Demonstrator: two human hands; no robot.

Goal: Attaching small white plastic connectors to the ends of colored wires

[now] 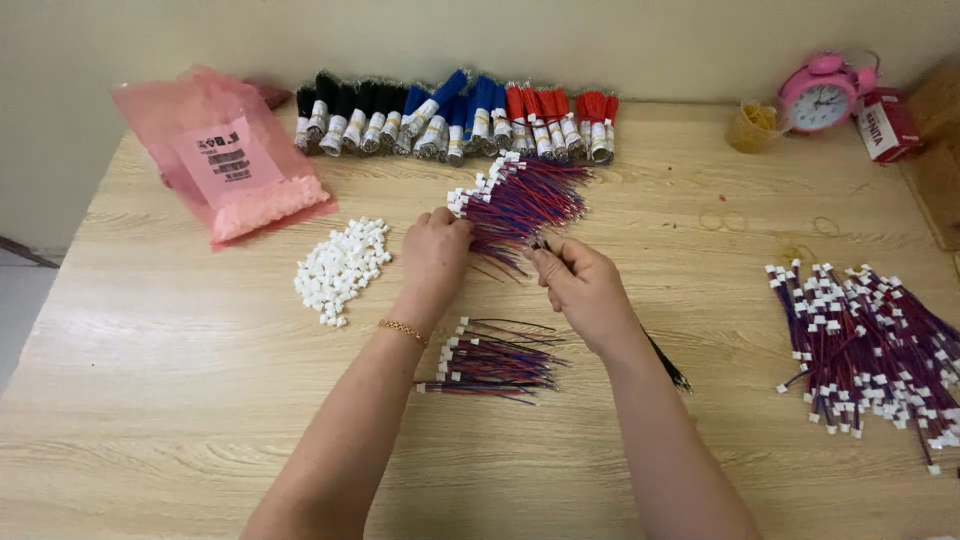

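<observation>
Head view. My left hand (435, 248) is closed on the white-connector end of a fanned bundle of red and blue wires (525, 200) lying at the middle of the tabletop (200, 400). My right hand (580, 285) pinches thin wire ends just beside that bundle, fingers curled. A smaller wire bundle (495, 362) lies between my forearms. Left of it: loose white connectors (340, 268) and a pink bag (225, 155). Right: a finished wire heap (875, 345).
</observation>
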